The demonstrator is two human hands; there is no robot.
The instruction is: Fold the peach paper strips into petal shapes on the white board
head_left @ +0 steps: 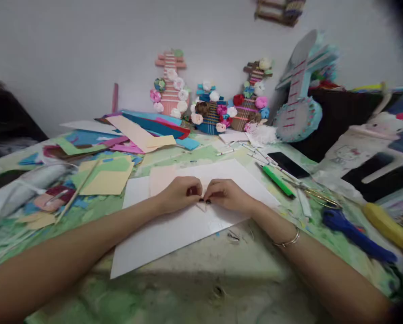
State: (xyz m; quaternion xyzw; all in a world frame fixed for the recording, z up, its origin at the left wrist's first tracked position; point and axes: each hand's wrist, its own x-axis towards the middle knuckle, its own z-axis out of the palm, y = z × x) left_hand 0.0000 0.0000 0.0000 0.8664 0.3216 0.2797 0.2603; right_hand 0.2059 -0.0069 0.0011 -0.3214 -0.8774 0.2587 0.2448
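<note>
A worktop (201,261) blotched with green fills the lower frame. On it, at the centre, lies a white board (147,243), set at a slant. A heap of coloured paper (130,130) spreads across the left. A pale blue toy guitar (294,108) leans at the upper right; three smaller guitars (170,96), trimmed with paper flowers, stand at upper centre against the wall. A peach sheet (162,175) lies on the board, just beside the left hand (181,193). That hand and the right hand (228,195) meet mid-frame over the board, fingertips nearly touching. The grip of each is pinched together on a small pale piece (201,206), its shape partly hidden by the fingers. At right are a blue glue gun (359,236), a dark phone (288,164) and a green cutter (278,181).
</note>
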